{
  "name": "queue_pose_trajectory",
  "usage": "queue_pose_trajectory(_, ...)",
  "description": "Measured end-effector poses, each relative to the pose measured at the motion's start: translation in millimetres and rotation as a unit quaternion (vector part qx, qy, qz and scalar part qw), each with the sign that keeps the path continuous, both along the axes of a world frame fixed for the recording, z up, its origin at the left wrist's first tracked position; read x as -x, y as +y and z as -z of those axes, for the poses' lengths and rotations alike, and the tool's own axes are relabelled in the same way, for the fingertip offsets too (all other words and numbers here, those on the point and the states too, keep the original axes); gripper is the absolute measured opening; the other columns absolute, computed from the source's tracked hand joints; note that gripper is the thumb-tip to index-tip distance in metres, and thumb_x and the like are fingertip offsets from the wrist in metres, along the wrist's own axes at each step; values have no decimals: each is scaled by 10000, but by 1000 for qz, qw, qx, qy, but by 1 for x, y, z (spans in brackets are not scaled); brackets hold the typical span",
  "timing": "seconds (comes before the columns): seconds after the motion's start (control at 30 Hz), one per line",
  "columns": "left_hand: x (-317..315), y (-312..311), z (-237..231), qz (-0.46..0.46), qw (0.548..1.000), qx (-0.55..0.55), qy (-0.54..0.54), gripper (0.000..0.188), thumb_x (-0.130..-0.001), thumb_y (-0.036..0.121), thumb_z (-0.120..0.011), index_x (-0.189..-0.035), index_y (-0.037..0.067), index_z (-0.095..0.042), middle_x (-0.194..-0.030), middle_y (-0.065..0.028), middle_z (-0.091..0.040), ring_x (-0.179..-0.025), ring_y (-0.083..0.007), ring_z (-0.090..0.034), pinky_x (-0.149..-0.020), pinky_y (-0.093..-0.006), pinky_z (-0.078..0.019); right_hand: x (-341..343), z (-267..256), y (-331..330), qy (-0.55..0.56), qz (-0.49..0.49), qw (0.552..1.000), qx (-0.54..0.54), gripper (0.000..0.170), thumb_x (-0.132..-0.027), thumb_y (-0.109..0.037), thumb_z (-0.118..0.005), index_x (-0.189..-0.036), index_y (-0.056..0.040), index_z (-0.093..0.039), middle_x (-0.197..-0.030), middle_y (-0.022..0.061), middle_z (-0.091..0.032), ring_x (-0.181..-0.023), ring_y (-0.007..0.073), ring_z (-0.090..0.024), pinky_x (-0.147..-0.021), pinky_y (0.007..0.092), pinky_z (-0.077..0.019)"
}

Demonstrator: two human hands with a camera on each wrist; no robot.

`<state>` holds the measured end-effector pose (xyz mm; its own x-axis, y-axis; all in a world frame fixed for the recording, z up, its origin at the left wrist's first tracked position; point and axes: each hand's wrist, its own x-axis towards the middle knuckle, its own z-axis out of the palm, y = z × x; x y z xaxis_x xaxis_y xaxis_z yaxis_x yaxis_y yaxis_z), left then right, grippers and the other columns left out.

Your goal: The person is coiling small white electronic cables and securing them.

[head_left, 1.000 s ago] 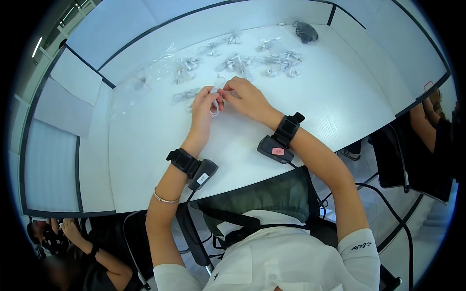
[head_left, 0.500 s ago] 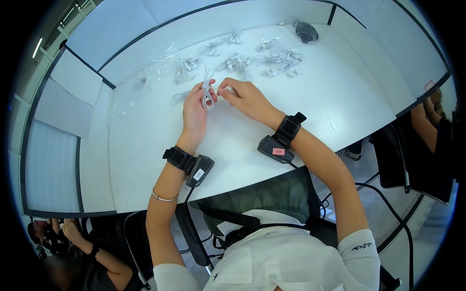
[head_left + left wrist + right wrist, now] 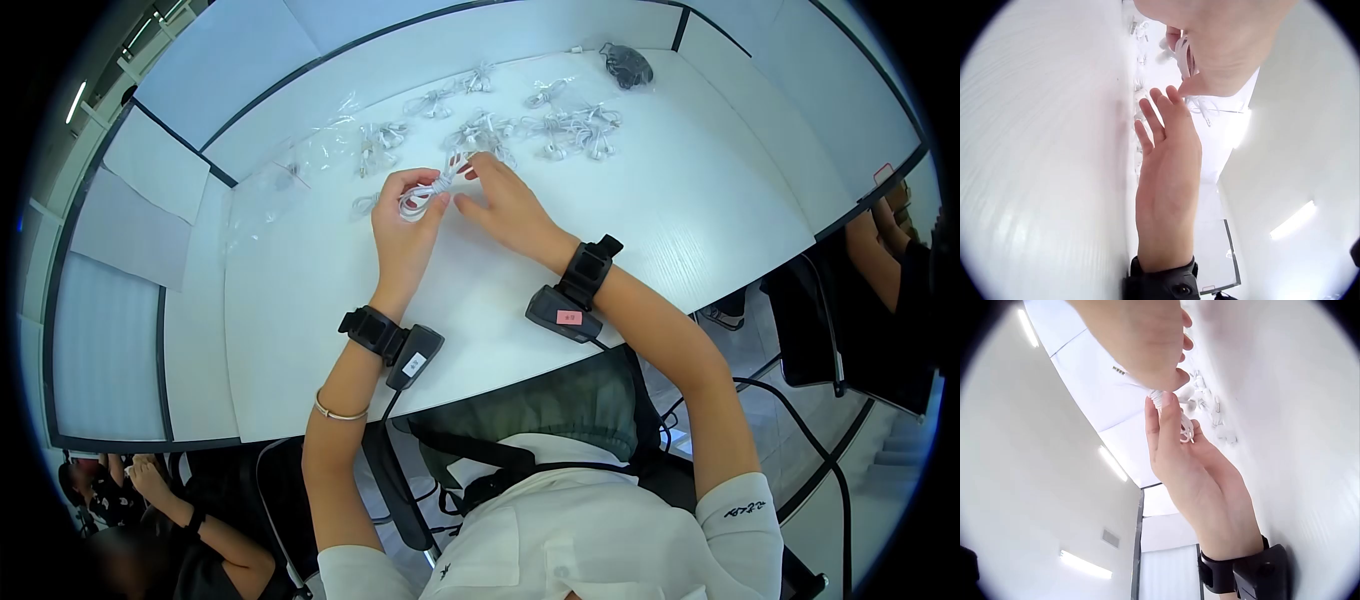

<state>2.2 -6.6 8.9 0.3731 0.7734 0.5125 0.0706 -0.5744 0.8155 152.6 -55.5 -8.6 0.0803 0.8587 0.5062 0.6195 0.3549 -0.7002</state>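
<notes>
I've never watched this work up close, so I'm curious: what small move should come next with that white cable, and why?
Probably the right hand should pinch the nearer end of the coiled white cable: the left hand pinches its wound middle, while the right hand's fingers look loose and uncurled beside that end.

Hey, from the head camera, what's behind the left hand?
Past the edge of the left hand, part of a pale cable coil shows on the white table. Anything directly behind the hand is covered.
</notes>
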Motion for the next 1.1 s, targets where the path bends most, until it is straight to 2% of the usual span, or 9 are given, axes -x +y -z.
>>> queue_pose_trajectory(0.13,2,1,-2,-38,996,-62,43,218,-732,29,-656,-947,60,-629,-916,-27,-569,-819,-135,-518,-737,-249,-405,3,-9,-3,63,-2,996,-60,450,-762,-99,-594,-1184,-36,-452,-1106,134,-508,-1037,265,-504,-866,350,-416)
queue_pose_trajectory(0.2,1,0,-1,-38,997,-49,43,204,-729,30,-658,-928,69,-637,-914,-24,-569,-811,-134,-510,-729,-251,-399,4,-15,-4,76,1,994,-83,442,-754,-78,-593,-1178,-51,-471,-1111,125,-505,-1040,268,-499,-864,352,-418)
queue_pose_trajectory(0.3,0,-1,-2,-35,998,-32,36,197,-732,28,-660,-923,66,-640,-914,-24,-570,-811,-130,-519,-733,-253,-405,1,-19,-3,-16,10,990,-140,346,-757,-72,-589,-1100,-65,-546,-1078,102,-526,-1017,255,-513,-855,340,-424)
queue_pose_trajectory(0.5,2,6,6,-4,1000,10,6,181,-747,16,-656,-924,42,-630,-920,-36,-597,-832,-130,-567,-753,-253,-438,-13,-14,5,-31,-11,996,-77,126,-765,-146,-621,-877,-112,-665,-863,50,-583,-874,223,-550,-718,322,-439)
queue_pose_trajectory(0.7,5,12,6,18,998,61,-21,173,-748,7,-661,-914,16,-614,-928,-53,-625,-835,-118,-581,-781,-253,-453,-14,-14,5,0,-11,999,-35,155,-809,-200,-593,-870,-82,-673,-783,73,-599,-750,213,-554,-689,313,-440)
queue_pose_trajectory(0.8,6,12,6,25,997,74,-22,170,-751,4,-663,-913,11,-612,-928,-61,-627,-835,-114,-583,-782,-247,-460,-18,-11,7,120,-63,989,53,225,-836,-233,-575,-893,-35,-664,-772,91,-620,-719,177,-561,-661,288,-444)
queue_pose_trajectory(0.93,5,9,2,43,992,107,-42,154,-756,2,-667,-902,7,-616,-913,-61,-625,-861,-118,-580,-777,-239,-466,-21,-9,10,197,-110,969,104,278,-853,-244,-560,-897,16,-648,-779,97,-632,-716,130,-569,-640,257,-446)
queue_pose_trajectory(1.03,8,11,2,42,990,135,-16,226,-763,5,-667,-978,11,-597,-955,-67,-614,-906,-125,-573,-771,-235,-469,-22,-8,10,250,-153,944,150,269,-858,-225,-553,-924,23,-632,-805,76,-628,-722,115,-575,-660,245,-462)
queue_pose_trajectory(1.1,5,6,-4,70,976,179,-103,301,-764,21,-674,-1045,14,-568,-1003,-73,-601,-936,-132,-563,-793,-246,-462,-21,-3,12,309,-197,916,165,258,-863,-209,-546,-959,21,-616,-834,68,-626,-723,117,-580,-679,243,-475)
